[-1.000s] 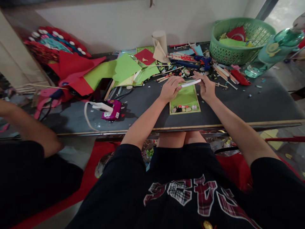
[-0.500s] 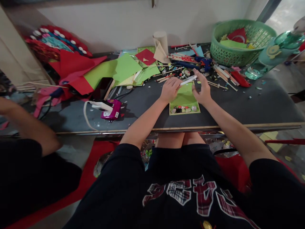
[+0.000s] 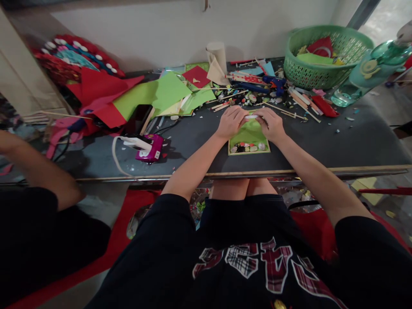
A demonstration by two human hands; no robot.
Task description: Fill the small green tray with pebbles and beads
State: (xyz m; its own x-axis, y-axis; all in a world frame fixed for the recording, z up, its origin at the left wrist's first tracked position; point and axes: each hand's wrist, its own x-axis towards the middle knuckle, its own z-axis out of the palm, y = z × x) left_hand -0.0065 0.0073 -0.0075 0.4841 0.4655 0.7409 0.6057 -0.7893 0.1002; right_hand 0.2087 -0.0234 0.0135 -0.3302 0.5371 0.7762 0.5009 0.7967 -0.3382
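From my remote station I view the dark desk (image 3: 322, 150); the green basket (image 3: 309, 71) stands at its far right. The green panel (image 3: 249, 134) lies near the desk's front edge. My left hand (image 3: 231, 122) and right hand (image 3: 272, 123) pinch opposite ends of the white strip (image 3: 251, 116) over the panel's far end; strip-to-panel contact I cannot tell. Small pebble-like pieces (image 3: 247, 149) line the panel's near edge
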